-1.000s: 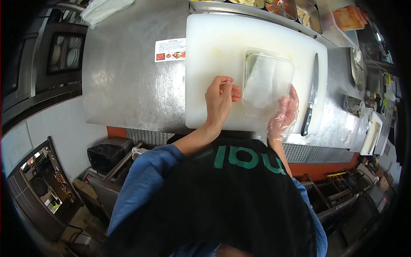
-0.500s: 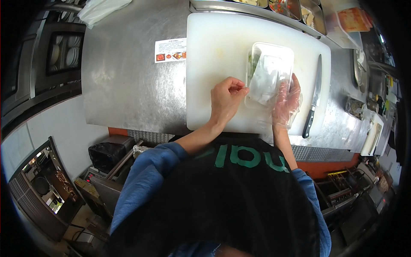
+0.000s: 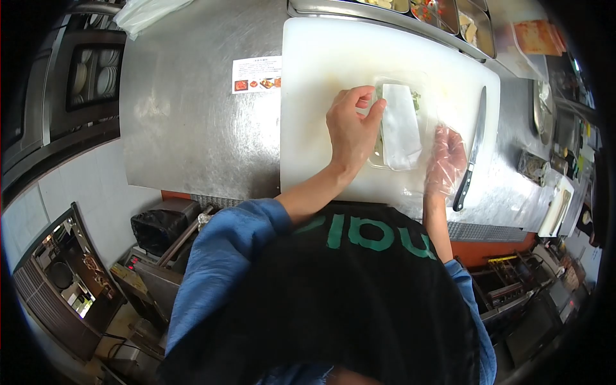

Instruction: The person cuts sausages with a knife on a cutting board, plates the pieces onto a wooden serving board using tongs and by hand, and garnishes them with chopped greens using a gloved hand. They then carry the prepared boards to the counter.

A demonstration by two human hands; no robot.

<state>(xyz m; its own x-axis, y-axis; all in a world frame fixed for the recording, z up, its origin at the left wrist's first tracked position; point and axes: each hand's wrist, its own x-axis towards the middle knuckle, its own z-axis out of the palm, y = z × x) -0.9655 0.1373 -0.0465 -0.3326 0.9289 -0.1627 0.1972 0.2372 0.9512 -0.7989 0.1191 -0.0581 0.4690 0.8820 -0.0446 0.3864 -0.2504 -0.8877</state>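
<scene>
On the white cutting board (image 3: 314, 77) lies a clear plastic container (image 3: 378, 157). Green leafy bits (image 3: 416, 100) show inside it, and a flat white rectangular packet (image 3: 402, 128) lies over them. My left hand (image 3: 353, 125), bare, is at the container's left edge, thumb and index finger a little apart; I cannot tell whether they touch the rim. To the container's right is my right hand (image 3: 446, 160), in a thin transparent plastic glove. Its fingers are curled, and what they may hold is hidden. Clear plastic between this hand and the container is hard to make out.
A black-handled knife (image 3: 473, 151) lies at the board's right edge, close to my right hand. A printed sheet (image 3: 256, 74) with food pictures lies on the steel counter (image 3: 199, 128) at left. Metal trays of food (image 3: 433, 14) stand behind the board.
The clear plastic over the packet no longer covers it plainly, and the packet lies straighter. My left hand has moved forward and its pinch has loosened. My right hand has shifted right, with fingers now curled.
</scene>
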